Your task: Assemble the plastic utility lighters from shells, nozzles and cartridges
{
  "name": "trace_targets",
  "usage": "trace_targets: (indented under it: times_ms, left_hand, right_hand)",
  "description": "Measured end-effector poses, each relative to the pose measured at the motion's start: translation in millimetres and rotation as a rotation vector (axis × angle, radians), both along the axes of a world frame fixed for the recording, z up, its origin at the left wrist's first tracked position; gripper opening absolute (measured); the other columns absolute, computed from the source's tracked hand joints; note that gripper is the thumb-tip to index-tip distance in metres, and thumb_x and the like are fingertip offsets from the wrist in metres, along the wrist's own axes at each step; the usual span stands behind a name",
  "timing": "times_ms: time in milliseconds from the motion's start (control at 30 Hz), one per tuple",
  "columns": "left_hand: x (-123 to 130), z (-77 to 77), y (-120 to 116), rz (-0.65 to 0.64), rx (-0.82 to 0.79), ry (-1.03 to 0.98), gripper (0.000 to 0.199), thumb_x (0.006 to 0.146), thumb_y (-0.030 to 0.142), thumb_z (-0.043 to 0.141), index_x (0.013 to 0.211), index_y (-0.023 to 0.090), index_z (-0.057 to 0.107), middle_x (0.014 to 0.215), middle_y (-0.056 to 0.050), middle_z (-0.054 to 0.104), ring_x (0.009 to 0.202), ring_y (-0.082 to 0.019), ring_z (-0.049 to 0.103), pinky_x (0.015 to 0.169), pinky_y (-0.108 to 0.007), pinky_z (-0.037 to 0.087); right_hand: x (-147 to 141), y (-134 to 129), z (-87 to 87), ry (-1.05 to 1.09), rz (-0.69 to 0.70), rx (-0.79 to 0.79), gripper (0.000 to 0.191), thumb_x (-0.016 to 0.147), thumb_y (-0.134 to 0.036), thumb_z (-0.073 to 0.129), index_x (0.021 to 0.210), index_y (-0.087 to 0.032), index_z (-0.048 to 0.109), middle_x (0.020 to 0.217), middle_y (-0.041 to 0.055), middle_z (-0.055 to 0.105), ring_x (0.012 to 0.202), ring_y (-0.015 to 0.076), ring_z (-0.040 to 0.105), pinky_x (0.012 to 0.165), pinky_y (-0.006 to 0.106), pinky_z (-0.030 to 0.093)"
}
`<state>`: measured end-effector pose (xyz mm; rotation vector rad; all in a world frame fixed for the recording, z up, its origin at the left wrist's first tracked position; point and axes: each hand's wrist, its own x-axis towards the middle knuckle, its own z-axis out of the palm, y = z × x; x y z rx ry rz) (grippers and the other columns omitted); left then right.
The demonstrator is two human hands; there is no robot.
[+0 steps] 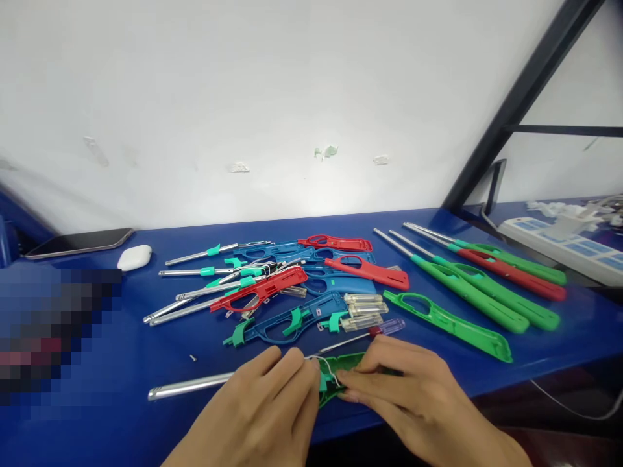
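Note:
Near the table's front edge lies an open green lighter shell with a teal trigger piece and a thin white wire. My left hand is closed over its left part, where a silver tube sticks out to the left. My right hand pinches at the shell's right part beside the white wire; its fingertips hide what they grip. Just behind the hands rests a screwdriver with a purple and red handle. An empty green half shell lies behind my right hand.
Blue and red half shells, silver tubes and clear fuel tanks crowd the middle. Assembled lighters lie at the right. A phone, a white earphone case and a small screw are at the left; a power strip is far right.

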<state>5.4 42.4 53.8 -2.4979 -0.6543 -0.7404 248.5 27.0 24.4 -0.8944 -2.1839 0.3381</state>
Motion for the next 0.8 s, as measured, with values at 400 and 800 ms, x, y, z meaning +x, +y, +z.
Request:
trace_targets:
  times_ms: [400,800]
  left_hand:
    - [-4,-3.2,4,-0.029,-0.085,-0.019,0.042,0.108,0.003,0.035,0.092,0.017,0.071,0.073,0.000,0.064,0.065,-0.018,0.060,0.061,-0.034,0.050]
    - [-15,-6.5,4,-0.005,-0.184,-0.029,0.043,0.109,0.005,0.032,0.112,0.020,0.072,0.092,0.001,0.076,0.083,-0.016,0.067,0.073,-0.026,0.058]
  right_hand:
    - [-3,1,-1.4,0.071,-0.052,0.054,0.011,0.112,-0.030,0.063,0.117,-0.024,0.072,0.097,-0.0004,0.085,0.074,0.0133,0.075,0.075,0.023,0.060]
    - [2,0,-1.2,-0.017,-0.050,0.042,0.018,0.113,-0.033,0.062,0.121,-0.026,0.076,0.096,-0.0007,0.082,0.079,0.0142,0.075,0.077,0.023,0.061]
